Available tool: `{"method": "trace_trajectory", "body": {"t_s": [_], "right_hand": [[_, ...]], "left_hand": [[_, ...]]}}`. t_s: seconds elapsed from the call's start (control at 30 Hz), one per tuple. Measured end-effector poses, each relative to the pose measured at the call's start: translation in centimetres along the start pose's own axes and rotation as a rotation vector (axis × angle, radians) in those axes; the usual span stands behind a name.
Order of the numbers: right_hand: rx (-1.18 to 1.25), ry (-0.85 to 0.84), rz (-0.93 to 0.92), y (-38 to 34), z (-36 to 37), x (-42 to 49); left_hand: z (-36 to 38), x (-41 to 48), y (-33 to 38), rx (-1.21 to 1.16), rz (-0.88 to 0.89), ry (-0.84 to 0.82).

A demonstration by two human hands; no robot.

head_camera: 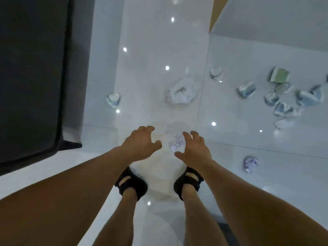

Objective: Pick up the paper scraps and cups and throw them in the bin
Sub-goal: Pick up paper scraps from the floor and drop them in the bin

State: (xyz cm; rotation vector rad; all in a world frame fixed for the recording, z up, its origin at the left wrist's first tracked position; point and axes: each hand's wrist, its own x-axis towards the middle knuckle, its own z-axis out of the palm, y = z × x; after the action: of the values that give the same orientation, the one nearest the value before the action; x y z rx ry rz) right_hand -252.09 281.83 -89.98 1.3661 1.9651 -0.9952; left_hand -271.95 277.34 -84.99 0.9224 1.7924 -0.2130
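Observation:
I look straight down at a glossy white tiled floor. My left hand [141, 142] and my right hand [192, 149] hang over it with loosely spread fingers, holding nothing. Between them on the floor lies a small pale purple paper scrap [177, 143]. A larger crumpled white paper [182, 92] lies further ahead. A crushed cup [113, 99] sits to the left, another cup [216, 73] ahead right. Several crushed cups [282, 96] cluster at the far right. A second purple scrap [249, 163] lies to my right. No bin is in view.
A dark grey mattress or sofa edge [35, 77] fills the left side. My feet in black sandals [132, 183] stand just below my hands. A white wall base [266, 23] runs at the upper right. Ceiling lights reflect in the tiles.

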Motion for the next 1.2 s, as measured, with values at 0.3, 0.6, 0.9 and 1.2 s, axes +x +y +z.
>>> {"method": "trace_trajectory", "body": {"t_s": [0.3,0.6,0.9,1.2], "right_hand": [[-0.223,0.076,-0.020,5.5,15.7,13.1],[0.157,0.149,-0.226,1.3,14.8,12.7],[0.234,0.072,-0.536,-10.9,7.7,11.7],[-0.434,0.034,-0.714,-20.0,7.8,22.4]], "left_hand": [[13.9,14.6,-8.9,-0.140,-0.034,-0.044],[13.0,13.5,-8.8,-0.438,-0.044,-0.031],[2.6,9.5,-10.7,-0.914,-0.041,0.034],[2.3,11.5,-22.7,-0.661,-0.269,0.258]]}}
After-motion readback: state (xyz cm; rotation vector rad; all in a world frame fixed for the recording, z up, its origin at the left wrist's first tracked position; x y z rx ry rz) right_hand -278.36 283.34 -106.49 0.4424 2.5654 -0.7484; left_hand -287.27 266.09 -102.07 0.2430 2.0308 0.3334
